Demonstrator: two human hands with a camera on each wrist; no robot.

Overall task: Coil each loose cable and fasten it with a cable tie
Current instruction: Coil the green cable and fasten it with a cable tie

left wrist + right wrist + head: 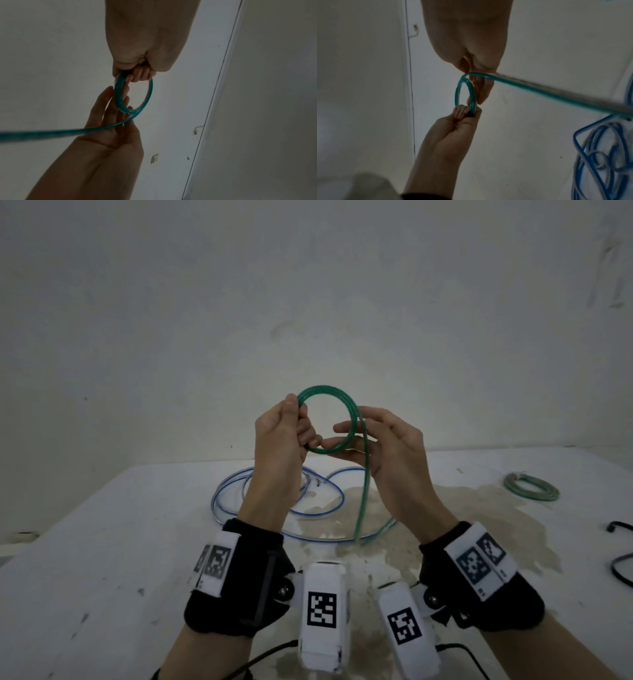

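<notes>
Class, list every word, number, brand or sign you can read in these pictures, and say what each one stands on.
No readable words, numbers or brands.
Wrist bands and white camera boxes: black-and-white square code patterns only, no letters.
Right wrist band: small dark marks near its edge, too small to read.
Green cable, blue cable: no print visible.

Left hand [150, 40] at top, fingers [140, 75] curled round small green cable [120, 102] coil. Right hand [111, 135] below, palm up, fingers straight, touching coil's lower edge. Loose tail runs left, blurred. Behind: wall switch [154, 158].
</notes>
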